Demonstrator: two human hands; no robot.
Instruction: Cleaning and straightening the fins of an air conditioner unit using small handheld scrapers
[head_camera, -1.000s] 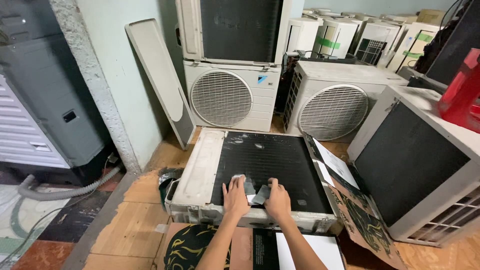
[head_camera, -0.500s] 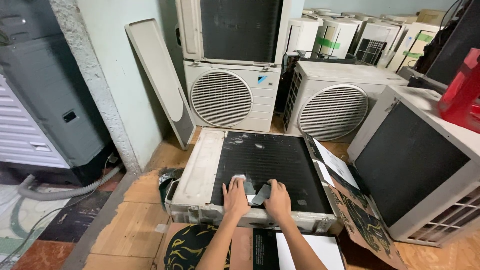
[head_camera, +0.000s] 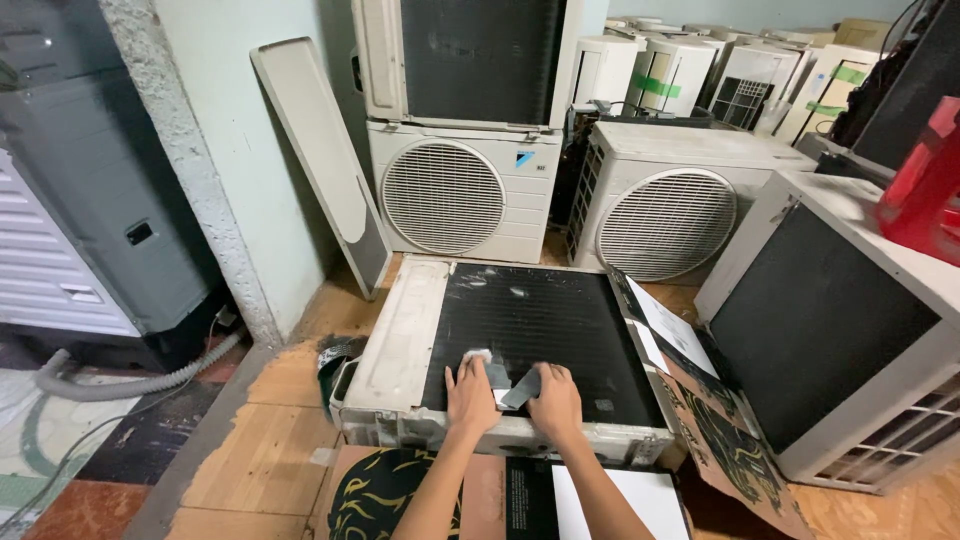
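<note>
A: Where is the work item?

B: A small flat grey metal comb-like tool (head_camera: 519, 388) lies on the black finned coil face (head_camera: 545, 330) of the white air-conditioner unit lying flat on the floor (head_camera: 400, 345). Left hand (head_camera: 472, 395) and right hand (head_camera: 556, 402) press on it, fingers spread, not clamped.

A: Handling?

B: Tool judged light and stiff; hold its edges. Fins look fragile.

A: Obstructions?

B: Torn brown cardboard sheet (head_camera: 725, 440) at three o'clock; upright white fan-grille unit (head_camera: 462, 195) at twelve.
</note>
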